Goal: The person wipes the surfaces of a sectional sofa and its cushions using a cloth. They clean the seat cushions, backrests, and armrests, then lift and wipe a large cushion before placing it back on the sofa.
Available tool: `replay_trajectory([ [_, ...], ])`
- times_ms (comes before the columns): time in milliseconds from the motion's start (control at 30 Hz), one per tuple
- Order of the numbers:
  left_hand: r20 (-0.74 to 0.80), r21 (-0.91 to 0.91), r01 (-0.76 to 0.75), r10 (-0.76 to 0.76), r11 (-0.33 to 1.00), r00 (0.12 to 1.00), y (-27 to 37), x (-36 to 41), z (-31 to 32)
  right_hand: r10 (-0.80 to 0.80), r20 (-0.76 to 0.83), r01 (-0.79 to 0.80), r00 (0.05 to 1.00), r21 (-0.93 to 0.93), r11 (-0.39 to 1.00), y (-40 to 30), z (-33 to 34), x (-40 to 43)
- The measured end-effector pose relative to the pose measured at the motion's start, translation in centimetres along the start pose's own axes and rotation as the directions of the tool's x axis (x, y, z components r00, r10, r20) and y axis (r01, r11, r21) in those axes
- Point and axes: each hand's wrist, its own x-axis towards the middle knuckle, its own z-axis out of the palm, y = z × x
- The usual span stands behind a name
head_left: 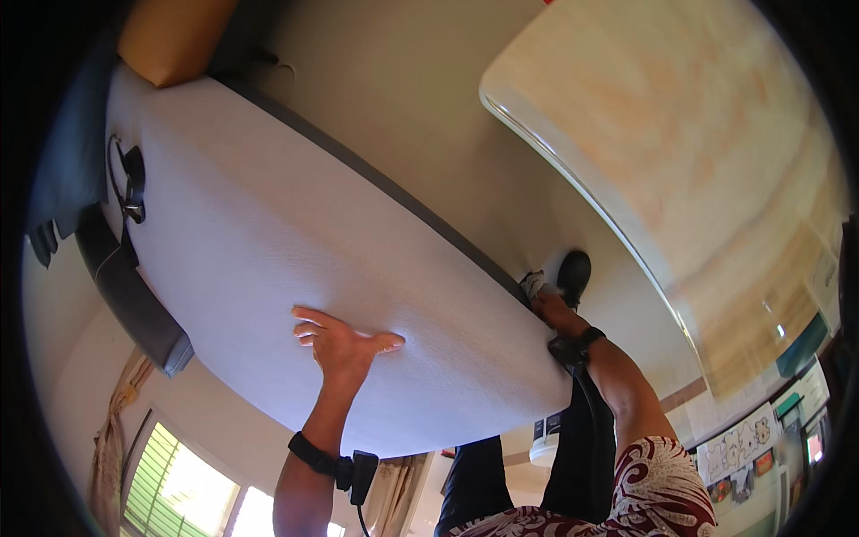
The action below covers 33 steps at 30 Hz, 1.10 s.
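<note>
My left hand [343, 346] rests on a broad, pale padded surface [268, 221], its thumb apart from the bent fingers, holding nothing. My right hand [560, 314] is lower, at the surface's dark side edge, partly hidden by its wrist. Its fingers are closed around a small crumpled greyish-white cloth [533, 284], beside that edge. Each wrist wears a black strap with a small dark device and a cable.
A glossy stone-patterned table [671, 168] stands at the right. A tan cushion [171, 40] is at the top left. A dark padded armrest [134, 302] and a black strap with a cable [134, 184] lie at the left. One black shoe [575, 275] stands on the floor.
</note>
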Motion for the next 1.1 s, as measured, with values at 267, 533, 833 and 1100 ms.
replay_trajectory([
  [267,0.011,-0.089,-0.033,0.035,0.995,0.999,-2.1,-1.0,-2.0,-0.344,0.211,0.394,0.915,-0.289,0.872,-16.5,2.8,5.9],
  [533,0.138,-0.076,-0.025,0.035,0.997,0.99,-5.0,-2.7,-5.8,-0.068,0.107,0.088,0.992,-0.197,0.976,-17.3,5.1,-3.1],
  [833,0.077,-0.105,-0.065,0.074,0.992,0.994,-9.8,-2.1,-5.5,-0.089,0.051,0.1,0.995,-0.285,0.953,-14.4,8.6,-1.3],
  [1100,0.135,-0.179,-0.068,0.093,0.982,0.987,-9.4,-0.8,-7.9,-0.161,0.12,0.201,0.98,-0.559,0.804,-18.7,8.0,1.5],
])
